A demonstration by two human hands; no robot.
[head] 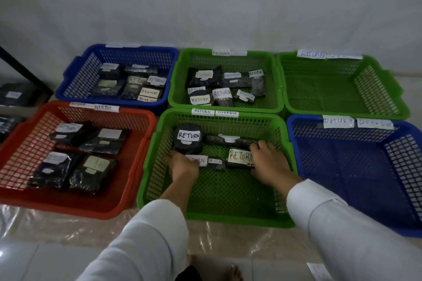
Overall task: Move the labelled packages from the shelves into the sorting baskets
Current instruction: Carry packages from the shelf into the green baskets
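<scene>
1. Left hand [182,167]: reaches into the near green basket [219,219] and rests on a black package labelled RETURN [205,162]. Its fingers are hidden behind the knuckles; grip cannot be told.
2. Right hand [269,163]: same basket, fingers curled over the edge of a larger RETURN package [239,157], probably to square it beside its neighbour.
3. Near green basket, tagged RETURN / OVERDUE: also holds a round black RETURN bundle [188,138] at back left and a long dark package [230,140] along the back.
4. Red basket [75,207], left: four black packages in two rows, labels up so they can be read.
5. Near blue basket [356,210], right: no packages in it.
6. Far row: blue basket [75,61] and middle green basket [271,80] part-filled; far right green basket [342,107] holds none.
7. Shelf [20,96], far left: dark packages remain, so sorting appears unfinished.
</scene>
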